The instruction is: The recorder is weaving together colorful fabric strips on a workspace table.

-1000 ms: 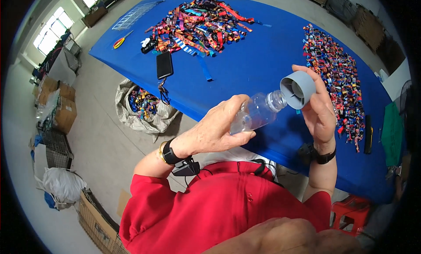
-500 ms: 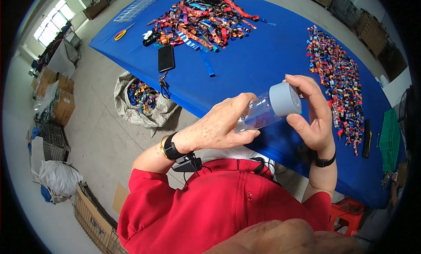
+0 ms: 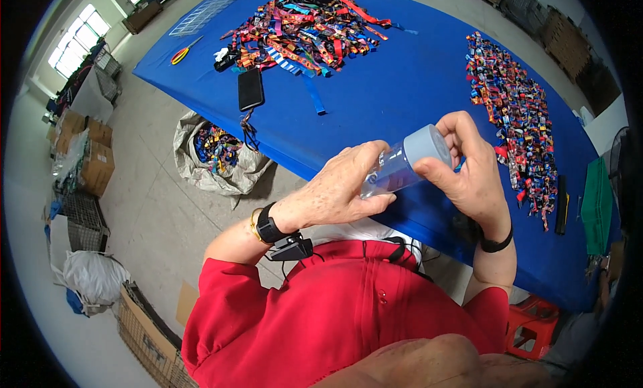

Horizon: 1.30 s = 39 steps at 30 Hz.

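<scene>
A clear plastic bottle (image 3: 394, 171) with a grey-blue cap (image 3: 426, 143) is held tilted above the near edge of the blue-covered table (image 3: 382, 113). My left hand (image 3: 338, 185) is closed round the bottle's body, its thumb along the near side. At the cap is my right hand (image 3: 473, 170), its thumb pressed against the near side and its fingers curled at the far side. Part of the right fingers' contact with the cap is hidden.
Colourful straps lie in a large heap (image 3: 308, 29) at the back and in a long pile (image 3: 512, 113) on the right. A black phone (image 3: 251, 90) and scissors (image 3: 184, 51) lie at the left. Below stands a sack (image 3: 187, 157) of straps. A red stool (image 3: 532, 324) is at lower right.
My right thumb has moved up onto the cap and the right fingers have curled in. The bottle has shifted slightly left, still in my left hand.
</scene>
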Each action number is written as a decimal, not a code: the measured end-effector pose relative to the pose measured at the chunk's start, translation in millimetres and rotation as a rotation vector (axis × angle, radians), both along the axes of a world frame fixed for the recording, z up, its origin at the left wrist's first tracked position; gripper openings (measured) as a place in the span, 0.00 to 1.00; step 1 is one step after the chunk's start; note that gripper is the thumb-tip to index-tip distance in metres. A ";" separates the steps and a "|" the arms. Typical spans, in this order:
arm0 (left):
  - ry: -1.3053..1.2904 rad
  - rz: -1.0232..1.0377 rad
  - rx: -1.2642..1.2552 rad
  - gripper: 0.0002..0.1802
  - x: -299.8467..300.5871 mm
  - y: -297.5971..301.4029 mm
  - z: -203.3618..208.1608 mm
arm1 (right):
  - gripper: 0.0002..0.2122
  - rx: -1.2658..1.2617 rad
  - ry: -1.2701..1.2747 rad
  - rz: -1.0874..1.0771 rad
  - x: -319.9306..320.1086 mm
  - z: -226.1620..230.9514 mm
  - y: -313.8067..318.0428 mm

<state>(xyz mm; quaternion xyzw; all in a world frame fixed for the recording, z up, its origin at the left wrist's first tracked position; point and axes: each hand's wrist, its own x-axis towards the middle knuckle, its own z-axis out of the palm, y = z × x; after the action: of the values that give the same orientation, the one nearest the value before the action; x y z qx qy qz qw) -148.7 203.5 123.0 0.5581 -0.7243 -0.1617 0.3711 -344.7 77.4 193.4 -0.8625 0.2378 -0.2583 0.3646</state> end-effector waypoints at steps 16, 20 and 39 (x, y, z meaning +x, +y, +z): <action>0.042 -0.016 0.020 0.39 -1.8 6.6 -11.5 | 0.28 -0.193 0.011 0.258 -16.9 2.1 3.4; 0.060 -0.033 0.047 0.38 -3.4 8.2 -13.1 | 0.31 0.008 0.355 0.132 -17.8 16.7 3.7; 0.181 -0.072 0.055 0.36 -4.8 9.7 -18.2 | 0.32 -0.308 -0.003 0.261 -20.9 10.4 7.4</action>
<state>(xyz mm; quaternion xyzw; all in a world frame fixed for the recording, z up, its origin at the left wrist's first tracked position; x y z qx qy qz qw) -153.5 213.1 104.9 0.5249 -0.7025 -0.2445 0.4138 -365.6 84.8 203.8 -0.9313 0.0811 -0.2432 0.2589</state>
